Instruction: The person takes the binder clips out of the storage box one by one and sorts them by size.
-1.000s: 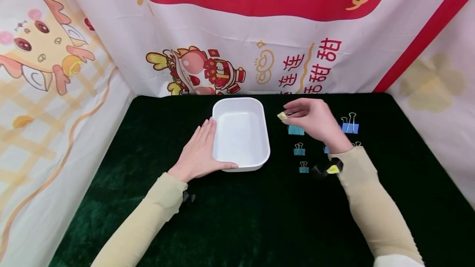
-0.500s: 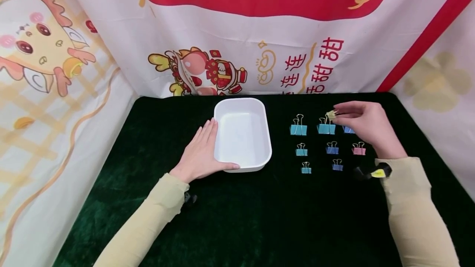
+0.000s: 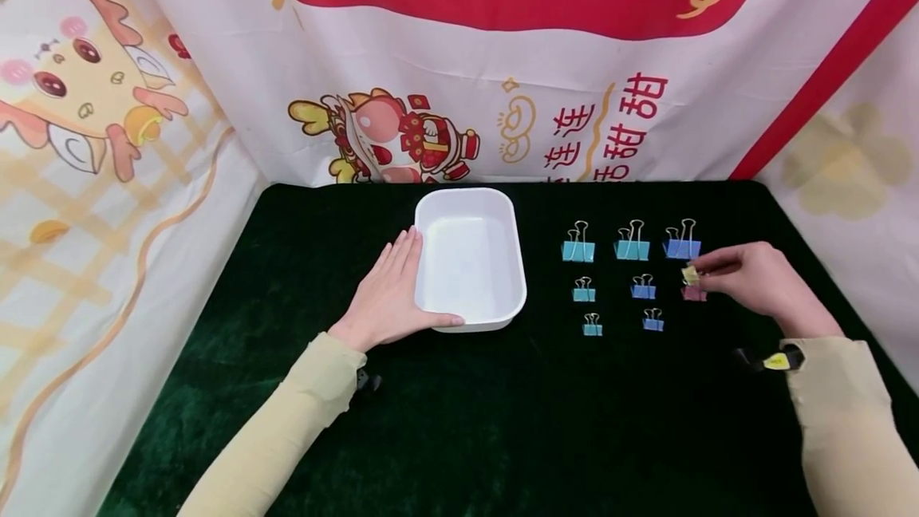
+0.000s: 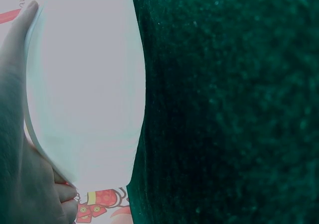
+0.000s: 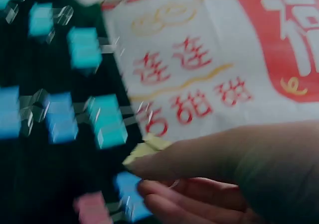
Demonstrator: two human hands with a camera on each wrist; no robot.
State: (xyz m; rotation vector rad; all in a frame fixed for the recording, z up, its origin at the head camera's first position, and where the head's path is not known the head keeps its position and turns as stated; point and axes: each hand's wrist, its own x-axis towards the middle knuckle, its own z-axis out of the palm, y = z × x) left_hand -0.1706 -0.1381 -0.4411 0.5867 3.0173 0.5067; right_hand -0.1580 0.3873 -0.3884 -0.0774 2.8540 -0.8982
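My right hand (image 3: 754, 276) pinches a small yellow binder clip (image 3: 690, 274) between thumb and fingertips. In the head view this clip overlaps the top of a pink binder clip (image 3: 694, 294) on the cloth. Just behind the hand stands a large blue binder clip (image 3: 682, 249). The right wrist view is blurred, with the yellow clip (image 5: 144, 152) at the fingertips. My left hand (image 3: 384, 294) rests against the left side of a white rectangular tub (image 3: 520, 294), fingers straight along its wall and thumb at the near rim. In the left wrist view the tub (image 4: 84, 84) fills the left part.
Two large teal clips (image 3: 578, 251) (image 3: 632, 250) stand in the back row. Smaller teal clips (image 3: 584, 294) (image 3: 592, 330) and blue clips (image 3: 643, 292) (image 3: 653, 325) stand in front of them. Dark green cloth (image 3: 459, 421) covers the table; a printed curtain (image 3: 459, 62) hangs behind.
My right hand has carried the yellow binder clip rightward from near the tub, then nearer to me, over the pink clip. The left hand stays at the tub.
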